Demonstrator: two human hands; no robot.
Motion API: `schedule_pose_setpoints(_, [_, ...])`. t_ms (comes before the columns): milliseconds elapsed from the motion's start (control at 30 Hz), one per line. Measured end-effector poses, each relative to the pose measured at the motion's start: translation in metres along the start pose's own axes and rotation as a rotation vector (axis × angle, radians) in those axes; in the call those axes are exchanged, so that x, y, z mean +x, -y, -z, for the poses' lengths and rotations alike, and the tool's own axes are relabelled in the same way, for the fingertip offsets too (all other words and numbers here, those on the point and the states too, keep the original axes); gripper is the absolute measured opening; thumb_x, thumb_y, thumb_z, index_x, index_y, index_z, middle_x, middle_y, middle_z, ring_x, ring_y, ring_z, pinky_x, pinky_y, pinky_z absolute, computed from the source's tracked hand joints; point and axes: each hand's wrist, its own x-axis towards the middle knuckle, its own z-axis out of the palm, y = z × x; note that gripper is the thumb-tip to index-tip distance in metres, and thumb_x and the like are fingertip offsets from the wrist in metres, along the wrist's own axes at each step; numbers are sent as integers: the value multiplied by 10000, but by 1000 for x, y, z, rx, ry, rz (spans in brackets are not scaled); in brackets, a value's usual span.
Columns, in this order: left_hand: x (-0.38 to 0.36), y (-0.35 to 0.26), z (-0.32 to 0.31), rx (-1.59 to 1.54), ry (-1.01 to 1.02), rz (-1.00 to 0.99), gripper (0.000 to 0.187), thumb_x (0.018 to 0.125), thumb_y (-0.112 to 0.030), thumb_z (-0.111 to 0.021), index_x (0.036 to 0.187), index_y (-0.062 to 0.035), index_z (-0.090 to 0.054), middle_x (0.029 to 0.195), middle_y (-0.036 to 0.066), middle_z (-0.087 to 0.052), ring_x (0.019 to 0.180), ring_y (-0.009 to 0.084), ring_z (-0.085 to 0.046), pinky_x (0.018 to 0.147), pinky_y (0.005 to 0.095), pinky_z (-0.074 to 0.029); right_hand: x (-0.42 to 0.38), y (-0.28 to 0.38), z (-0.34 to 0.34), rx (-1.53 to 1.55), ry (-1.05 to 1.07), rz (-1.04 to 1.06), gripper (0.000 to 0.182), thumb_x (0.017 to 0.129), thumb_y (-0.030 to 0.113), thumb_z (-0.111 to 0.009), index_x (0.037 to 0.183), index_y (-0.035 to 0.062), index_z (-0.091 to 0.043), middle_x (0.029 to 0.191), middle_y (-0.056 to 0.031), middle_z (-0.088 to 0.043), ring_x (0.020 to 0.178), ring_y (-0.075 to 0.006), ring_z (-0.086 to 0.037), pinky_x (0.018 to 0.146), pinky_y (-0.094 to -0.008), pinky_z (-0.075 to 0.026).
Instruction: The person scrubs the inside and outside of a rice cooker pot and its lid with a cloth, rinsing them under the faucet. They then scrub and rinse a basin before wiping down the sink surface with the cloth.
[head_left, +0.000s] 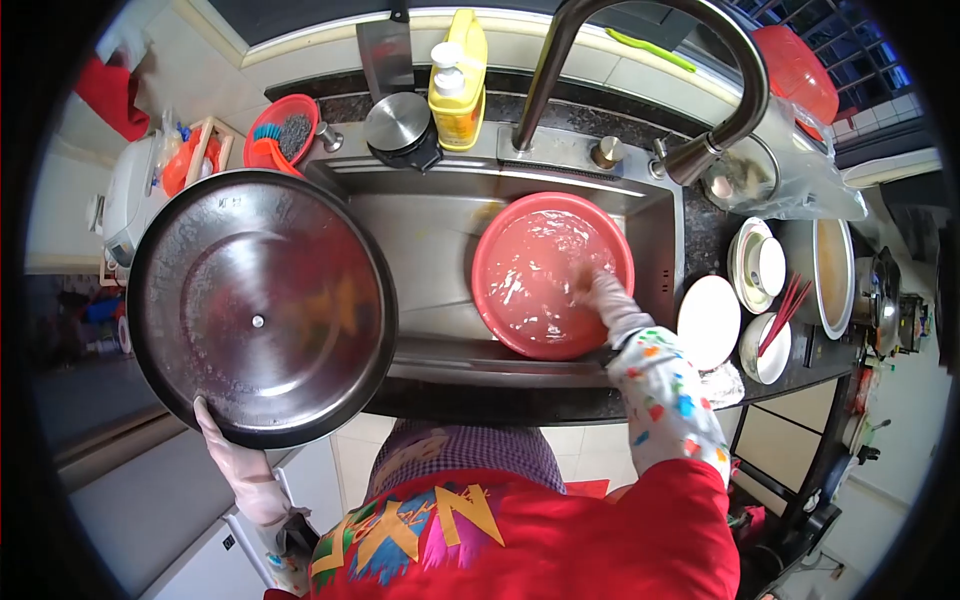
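My gloved left hand (238, 465) grips the lower rim of a large metal pot lid (260, 260). The thumb lies over the edge and the other fingers are hidden behind. The lid is tipped so its wet inner side faces me, with a small screw at its centre. My gloved right hand (605, 298) reaches into a pink basin (483, 305) of rippling water. Its fingers are blurred and partly under the surface, so what they hold, if anything, cannot be made out. The basin stands in the right part of the steel sink (415, 235).
A tall faucet (755, 100) arches over the sink's back right. Behind the sink stand a yellow pump bottle (458, 95) and a red bowl (290, 135) with a scrubber and brush. On the right counter are a white plate (709, 323), stacked bowls (765, 268) and red chopsticks (785, 318).
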Motion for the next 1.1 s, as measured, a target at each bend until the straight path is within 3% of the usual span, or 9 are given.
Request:
schedule_pose_setpoints(100, [-5, -4, -1, -71, 2, 30, 473, 971, -321, -442, 1330, -14, -449, 1338, 82, -478, 1212, 194, -446, 1066, 338, -308, 9, -15, -60, -290, -336, 3, 169, 743, 174, -680, 815, 25, -649, 861, -127, -682, 834, -286, -644, 769, -342, -515])
schedule_pose_setpoints(233, [-3, 0, 6, -82, 37, 49, 493, 964, -339, -461, 1320, 3, -446, 1324, 79, -487, 1201, 195, -459, 1055, 342, -327, -4, 66, -50, -500, 447, 19, 168, 758, 191, -635, 690, 37, -629, 702, -125, -635, 713, -261, -637, 666, -401, -515])
schedule_pose_setpoints(400, [-6, -2, -2, -110, 36, 95, 498, 963, -342, -464, 1320, 5, -447, 1322, 82, -489, 1191, 200, -467, 1052, 342, -329, 28, 102, 6, 1093, -43, -151, 68, 803, 24, -590, 838, 68, -630, 789, -50, -643, 672, -202, -619, 595, -336, -487])
schedule_pose_setpoints(467, [-7, 2, -4, -50, 56, 47, 501, 964, -340, -460, 1326, 7, -441, 1328, 83, -484, 1195, 199, -463, 1052, 342, -328, 31, 129, 47, 814, -378, -192, 142, 805, -60, -535, 830, 57, -611, 781, -48, -641, 650, -195, -597, 586, -287, -458])
schedule_pose_setpoints(533, [-9, 3, -6, 10, 71, -3, 504, 966, -338, -456, 1331, 9, -434, 1334, 84, -479, 1200, 198, -460, 1053, 342, -327, 75, 63, 60, 420, -723, 314, 93, 785, 1, -601, 864, 30, -642, 745, -62, -648, 684, -146, -601, 621, -310, -473])
schedule_pose_setpoints(633, [-11, 1, -6, -30, 58, 35, 498, 973, -326, -435, 1348, 1, -418, 1354, 88, -461, 1218, 201, -444, 1060, 342, -319, 57, 57, 95, 940, -314, 22, 241, 865, 227, -532, 838, 22, -655, 810, -129, -685, 719, -212, -631, 708, -327, -472])
schedule_pose_setpoints(733, [-13, 1, -2, 55, 77, -45, 462, 989, -281, -399, 1386, -45, -391, 1391, 71, -423, 1250, 197, -413, 1087, 334, -280, 40, 8, 78, -214, -429, -328, 230, 794, 221, -650, 930, 38, -674, 848, -155, -681, 781, -291, -649, 696, -389, -492])
schedule_pose_setpoints(800, [-13, -2, -2, -28, 16, 23, 460, 989, -280, -398, 1383, -42, -394, 1391, 69, -423, 1246, 195, -415, 1084, 334, -285, 31, 3, 78, -225, -231, -408, 285, 764, 183, -688, 1011, 44, -663, 892, -174, -674, 849, -307, -656, 770, -385, -496])
schedule_pose_setpoints(1100, [-7, 3, 10, -9, 26, 6, 453, 985, -278, -415, 1369, -39, -411, 1362, 63, -449, 1227, 189, -428, 1075, 328, -300, 37, 15, 1, 481, -53, -428, 259, 877, 226, -609, 1060, 43, -621, 773, -113, -648, 692, -233, -633, 612, -355, -497])
